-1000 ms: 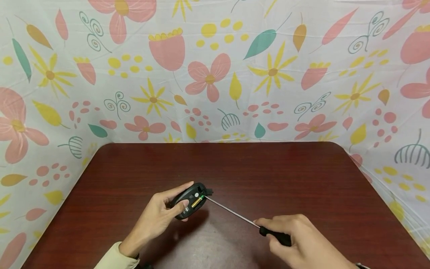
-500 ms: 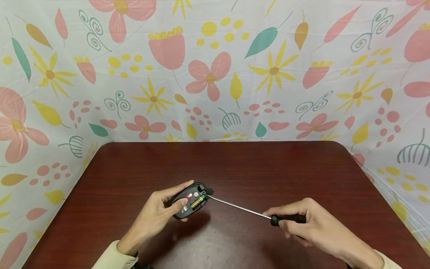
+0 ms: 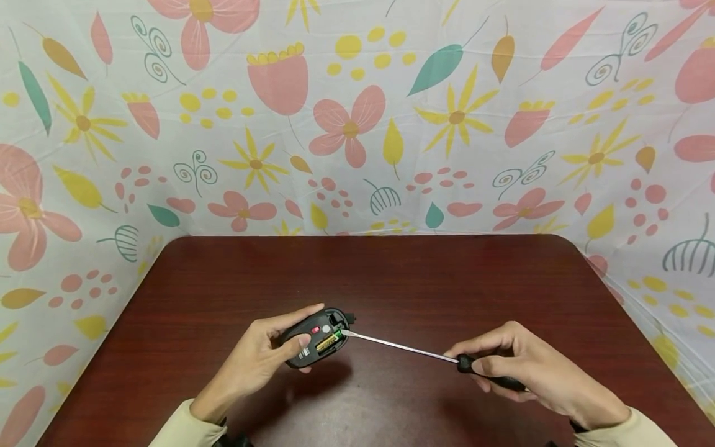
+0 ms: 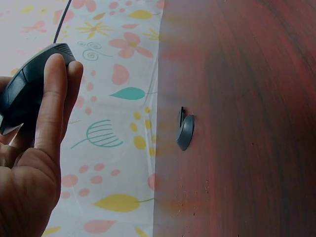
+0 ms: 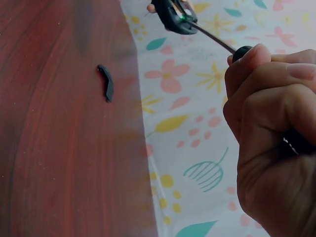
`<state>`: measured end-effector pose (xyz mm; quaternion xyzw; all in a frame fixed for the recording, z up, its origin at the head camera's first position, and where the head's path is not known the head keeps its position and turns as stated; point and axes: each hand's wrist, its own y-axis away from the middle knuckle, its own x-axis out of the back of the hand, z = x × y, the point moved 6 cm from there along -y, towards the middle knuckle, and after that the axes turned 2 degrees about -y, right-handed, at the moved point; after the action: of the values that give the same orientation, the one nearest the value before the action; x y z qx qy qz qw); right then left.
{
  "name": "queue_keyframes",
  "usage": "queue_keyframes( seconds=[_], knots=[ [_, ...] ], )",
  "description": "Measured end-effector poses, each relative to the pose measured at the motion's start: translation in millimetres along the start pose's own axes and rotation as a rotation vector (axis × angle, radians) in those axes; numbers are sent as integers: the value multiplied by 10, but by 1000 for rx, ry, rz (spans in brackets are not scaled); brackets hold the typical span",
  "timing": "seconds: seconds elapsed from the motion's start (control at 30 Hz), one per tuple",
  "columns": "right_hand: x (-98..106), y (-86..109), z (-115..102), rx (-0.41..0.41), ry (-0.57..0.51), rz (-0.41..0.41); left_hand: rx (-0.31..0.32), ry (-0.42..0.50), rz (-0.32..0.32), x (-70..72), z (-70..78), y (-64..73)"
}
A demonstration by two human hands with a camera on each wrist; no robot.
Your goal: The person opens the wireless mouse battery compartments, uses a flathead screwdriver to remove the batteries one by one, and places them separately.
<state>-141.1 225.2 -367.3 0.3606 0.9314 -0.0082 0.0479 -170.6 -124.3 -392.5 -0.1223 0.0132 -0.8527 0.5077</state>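
In the head view my left hand (image 3: 259, 354) holds a black computer mouse (image 3: 309, 326) with its underside up, thumb across it. The battery compartment is uncovered, and a gold and green battery (image 3: 328, 341) lies in it. A red spot shows on the underside. My right hand (image 3: 527, 372) grips the black handle of a screwdriver (image 3: 399, 346). Its flat metal tip is right at the battery's green end. In the right wrist view the shaft reaches the open compartment, while the fingers hide most of the handle.
A small curved black piece, like a battery cover (image 4: 185, 132), lies on the dark red-brown wooden table (image 3: 447, 279). In the head view it shows partly behind the mouse. A floral cloth (image 3: 346, 205) hangs behind the table and along its sides.
My right hand has moved up and to the right with the screwdriver, whose shaft now lies flatter. The mouse has tilted slightly, and a red spot has come into view on its underside.
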Motion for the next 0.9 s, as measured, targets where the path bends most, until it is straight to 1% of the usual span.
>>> queue_keyframes(
  seconds=[0.07, 0.1, 0.13, 0.2, 0.23, 0.3, 0.4, 0.47, 0.5, 0.6, 0.63, 0.77, 0.83, 0.9],
  knots=[
    [5, 1, 12, -2, -21, -7, -4, -4, -1, -4, -2, -8],
    [2, 2, 8, -3, -14, -2, -3, -5, 0, -6, -6, -10],
    [-4, 5, -2, -4, 12, 10, 0, -4, 2, -10, -12, -14],
    [-32, 15, -42, -2, 110, 51, 11, 4, 6, -19, -29, -20],
    [-56, 23, -69, 6, 183, 75, 16, 6, 10, -22, -38, -22],
    [-128, 35, -143, 70, 386, 121, 34, 14, 24, -22, -59, -23],
    [-274, 53, -242, 204, 655, 187, 50, 12, 52, -14, -73, -20],
    [-378, 61, -292, 305, 792, 226, 59, 9, 66, -10, -74, -14],
    [-422, 63, -303, 331, 829, 242, 62, 8, 70, -11, -73, -11],
    [-534, 63, -310, 384, 929, 279, 68, 7, 74, -25, -68, -3],
    [-563, 62, -303, 388, 952, 287, 68, 4, 75, -32, -65, -1],
    [-633, 47, -252, 345, 1014, 292, 65, -3, 84, -51, -50, 4],
    [-636, 35, -231, 312, 1016, 281, 64, -8, 85, -55, -44, 6],
    [-618, 28, -236, 302, 1015, 280, 68, -3, 84, -55, -43, 9]
  ],
)
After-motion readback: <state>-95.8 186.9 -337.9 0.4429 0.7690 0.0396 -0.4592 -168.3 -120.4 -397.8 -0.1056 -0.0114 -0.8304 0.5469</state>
